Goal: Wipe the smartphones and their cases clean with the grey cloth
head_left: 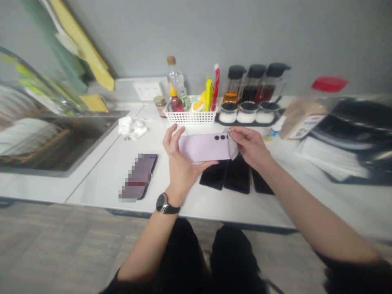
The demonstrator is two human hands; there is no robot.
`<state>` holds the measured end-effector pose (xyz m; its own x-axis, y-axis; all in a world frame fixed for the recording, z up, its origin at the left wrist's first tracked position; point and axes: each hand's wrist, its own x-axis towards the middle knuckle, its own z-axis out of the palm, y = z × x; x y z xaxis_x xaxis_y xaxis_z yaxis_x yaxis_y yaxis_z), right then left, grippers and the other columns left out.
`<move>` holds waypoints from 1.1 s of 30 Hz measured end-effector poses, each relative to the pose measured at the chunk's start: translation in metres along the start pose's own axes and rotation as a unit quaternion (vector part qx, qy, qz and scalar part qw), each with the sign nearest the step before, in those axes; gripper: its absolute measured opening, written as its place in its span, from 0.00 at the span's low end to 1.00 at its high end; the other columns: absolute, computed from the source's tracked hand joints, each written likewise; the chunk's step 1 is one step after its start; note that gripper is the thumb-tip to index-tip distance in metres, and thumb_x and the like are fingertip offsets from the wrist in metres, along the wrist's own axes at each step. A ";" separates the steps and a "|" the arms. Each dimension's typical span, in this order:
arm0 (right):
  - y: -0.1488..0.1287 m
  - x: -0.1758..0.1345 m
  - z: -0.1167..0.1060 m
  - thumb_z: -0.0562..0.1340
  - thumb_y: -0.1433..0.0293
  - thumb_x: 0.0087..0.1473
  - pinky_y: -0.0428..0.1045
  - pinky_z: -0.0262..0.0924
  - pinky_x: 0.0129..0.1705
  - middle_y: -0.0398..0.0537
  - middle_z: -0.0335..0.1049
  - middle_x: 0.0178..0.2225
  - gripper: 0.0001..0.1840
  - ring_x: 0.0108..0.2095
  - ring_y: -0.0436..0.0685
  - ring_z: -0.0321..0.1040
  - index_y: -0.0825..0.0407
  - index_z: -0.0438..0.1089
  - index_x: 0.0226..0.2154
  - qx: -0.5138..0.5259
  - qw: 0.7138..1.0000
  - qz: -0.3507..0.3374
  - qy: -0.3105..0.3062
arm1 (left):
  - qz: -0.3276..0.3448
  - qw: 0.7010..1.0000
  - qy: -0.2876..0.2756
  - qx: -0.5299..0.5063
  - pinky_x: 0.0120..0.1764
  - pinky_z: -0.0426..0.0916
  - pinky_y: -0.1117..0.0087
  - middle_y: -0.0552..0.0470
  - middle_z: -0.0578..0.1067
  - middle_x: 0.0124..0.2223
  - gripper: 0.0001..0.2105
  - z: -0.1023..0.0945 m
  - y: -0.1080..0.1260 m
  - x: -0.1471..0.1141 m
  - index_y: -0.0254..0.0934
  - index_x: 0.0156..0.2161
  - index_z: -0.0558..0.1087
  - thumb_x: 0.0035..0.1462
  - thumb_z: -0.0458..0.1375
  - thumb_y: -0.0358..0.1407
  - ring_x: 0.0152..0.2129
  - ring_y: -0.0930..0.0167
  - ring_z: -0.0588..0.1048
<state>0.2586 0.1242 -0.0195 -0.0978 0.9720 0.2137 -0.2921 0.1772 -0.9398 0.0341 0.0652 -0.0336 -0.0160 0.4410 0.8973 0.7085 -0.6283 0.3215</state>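
Note:
A light purple smartphone [202, 148] is held up over the counter, its back with round camera lenses facing me. My left hand [180, 165] grips its left end and lower edge, thumb below and fingers above; a dark watch is on that wrist. At the camera end, my right hand [249, 145] pinches a crumpled pale wipe [233, 148] against the phone. Beneath the hands lie several dark phones, among them one in the middle [237, 177] and one at its left [213, 176]. Another phone [137, 177] with a lit, partly blurred screen rests to the left.
Crumpled white tissues [133, 127] lie near the sink [61, 169] on the left. Behind the hands stand a white basket [191, 118] of bottles and packets, and a seasoning rack [248, 122]. A small spray bottle [275, 128] and a large red-lidded jar [306, 112] are at right.

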 end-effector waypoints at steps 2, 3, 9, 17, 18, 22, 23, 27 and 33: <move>0.000 -0.001 0.002 0.84 0.52 0.37 0.46 0.71 0.33 0.41 0.82 0.32 0.22 0.34 0.53 0.75 0.43 0.86 0.35 0.021 1.000 0.016 0.003 | -0.004 1.000 0.004 0.001 0.71 0.59 0.37 0.35 0.54 0.74 0.59 0.001 -0.003 -0.002 0.48 0.74 0.48 0.46 0.73 0.64 0.73 0.44 0.57; 0.000 -0.001 0.003 0.85 0.53 0.36 0.46 0.71 0.33 0.41 0.82 0.33 0.22 0.34 0.52 0.75 0.44 0.86 0.34 0.030 0.999 0.025 0.005 | -0.005 1.000 0.003 0.006 0.71 0.58 0.36 0.36 0.54 0.74 0.58 0.001 -0.005 -0.003 0.48 0.73 0.50 0.45 0.74 0.64 0.74 0.43 0.56; 0.004 -0.002 0.005 0.85 0.55 0.34 0.45 0.73 0.34 0.41 0.83 0.33 0.23 0.32 0.51 0.76 0.46 0.85 0.32 0.066 0.995 0.073 0.008 | -0.035 0.996 0.026 -0.077 0.65 0.69 0.36 0.33 0.46 0.78 0.65 0.010 -0.003 -0.007 0.54 0.76 0.34 0.47 0.71 0.66 0.76 0.44 0.53; 0.013 -0.004 0.005 0.83 0.53 0.38 0.50 0.74 0.40 0.42 0.85 0.35 0.22 0.35 0.54 0.79 0.45 0.84 0.35 0.037 0.996 0.083 -0.009 | -0.112 0.960 -0.149 -0.211 0.64 0.73 0.49 0.29 0.67 0.72 0.59 0.003 0.022 -0.005 0.52 0.77 0.26 0.62 0.70 0.49 0.64 0.58 0.76; 0.012 -0.004 0.004 0.83 0.52 0.39 0.50 0.74 0.40 0.42 0.85 0.35 0.22 0.35 0.54 0.79 0.45 0.85 0.34 0.015 0.998 0.065 -0.009 | -0.121 0.957 -0.153 -0.216 0.65 0.72 0.49 0.30 0.69 0.70 0.58 0.002 0.021 -0.005 0.51 0.76 0.28 0.61 0.71 0.48 0.63 0.59 0.77; 0.002 -0.009 0.005 0.80 0.53 0.48 0.52 0.75 0.44 0.46 0.87 0.38 0.17 0.38 0.57 0.81 0.46 0.86 0.37 -0.109 0.993 -0.029 -0.040 | -0.113 0.955 -0.174 -0.213 0.65 0.71 0.51 0.36 0.73 0.66 0.52 0.003 0.018 -0.007 0.47 0.74 0.42 0.58 0.74 0.44 0.62 0.60 0.77; 0.000 -0.012 0.007 0.78 0.54 0.51 0.54 0.75 0.46 0.47 0.87 0.39 0.16 0.40 0.58 0.82 0.46 0.86 0.37 -0.139 0.988 -0.052 -0.048 | -0.110 0.955 -0.179 -0.211 0.65 0.72 0.52 0.37 0.73 0.65 0.50 0.004 0.019 -0.008 0.47 0.73 0.46 0.57 0.75 0.43 0.62 0.60 0.77; 0.000 -0.026 0.021 0.75 0.58 0.58 0.59 0.74 0.58 0.48 0.86 0.46 0.10 0.49 0.62 0.82 0.44 0.86 0.40 -0.180 0.973 -0.133 -0.052 | -0.134 0.960 -0.156 -0.192 0.62 0.74 0.53 0.39 0.71 0.65 0.44 0.007 0.023 -0.008 0.46 0.68 0.55 0.55 0.76 0.44 0.62 0.60 0.76; -0.007 -0.048 0.045 0.73 0.65 0.61 0.59 0.77 0.56 0.47 0.80 0.50 0.06 0.50 0.59 0.79 0.39 0.86 0.41 -0.201 0.948 -0.245 -0.040 | -0.131 0.956 -0.147 -0.217 0.61 0.77 0.53 0.40 0.71 0.66 0.42 0.009 0.021 -0.009 0.49 0.71 0.51 0.62 0.71 0.44 0.62 0.60 0.76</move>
<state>0.2221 0.0692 -0.0112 -0.1198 0.7463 0.6547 0.0631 0.6639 -0.7452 0.0551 0.0540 -0.0380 0.0904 0.7406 0.6658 0.3467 -0.6501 0.6761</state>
